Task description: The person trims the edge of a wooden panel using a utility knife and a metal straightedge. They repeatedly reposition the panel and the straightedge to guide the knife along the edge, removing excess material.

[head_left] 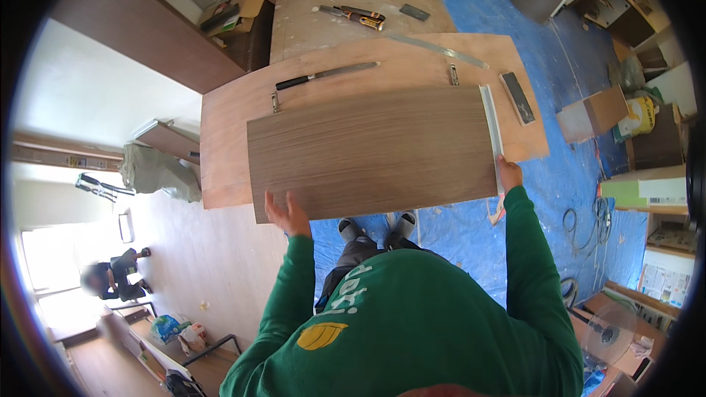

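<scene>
A dark wood-grain panel (371,151) lies across a plywood board (224,165), with two metal hinges (454,73) along its far side. My left hand (287,215) is at the panel's near-left corner, fingers raised and apart. My right hand (510,175) grips a long white strip (490,121) along the panel's right edge, near its lower end. Beyond the panel lie a black-handled blade (327,74), a long translucent strip (437,51) and a dark sanding block (517,98).
A second board (301,29) behind holds cutting tools (368,20). A wooden cabinet (118,37) stands left, a cardboard box (592,114) right on blue sheeting (559,250). Cables (596,224) and a fan (607,332) are at right. Another person (118,276) crouches by the bright window at left.
</scene>
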A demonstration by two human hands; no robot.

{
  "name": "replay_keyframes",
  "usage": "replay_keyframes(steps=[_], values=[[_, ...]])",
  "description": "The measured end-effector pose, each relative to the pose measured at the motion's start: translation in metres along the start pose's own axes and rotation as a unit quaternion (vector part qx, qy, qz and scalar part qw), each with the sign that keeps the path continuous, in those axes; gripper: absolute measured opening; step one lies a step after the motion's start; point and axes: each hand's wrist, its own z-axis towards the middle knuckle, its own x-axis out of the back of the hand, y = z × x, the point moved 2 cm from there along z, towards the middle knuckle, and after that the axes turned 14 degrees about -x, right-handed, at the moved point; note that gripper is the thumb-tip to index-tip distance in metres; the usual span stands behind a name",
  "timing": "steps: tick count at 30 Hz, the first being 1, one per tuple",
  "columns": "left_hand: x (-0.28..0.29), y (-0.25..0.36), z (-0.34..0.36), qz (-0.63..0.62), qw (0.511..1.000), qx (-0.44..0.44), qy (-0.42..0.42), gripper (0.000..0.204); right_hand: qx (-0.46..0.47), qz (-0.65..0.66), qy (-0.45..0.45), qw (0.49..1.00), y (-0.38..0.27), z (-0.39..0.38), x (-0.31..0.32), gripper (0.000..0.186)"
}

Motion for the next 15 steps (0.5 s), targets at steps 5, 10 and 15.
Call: replay_keyframes(steps=[5, 10, 15], values=[[0.038, -0.032, -0.08, -0.26, 0.856, 0.447, -0.023, 0.08, 0.077, -0.097, 0.074, 0.99, 0.024, 0.008, 0.006, 0.072], [0.008, 0.004, -0.091, -0.454, 0.721, 0.52, -0.063, 0.077, 0.096, -0.072, 0.015, 0.993, 0.018, -0.024, 0.029, 0.074], [-0.001, 0.021, -0.088, -0.437, 0.721, 0.537, -0.033, 0.074, -0.018, 0.183, -0.106, 0.977, -0.007, -0.075, 0.046, 0.073]])
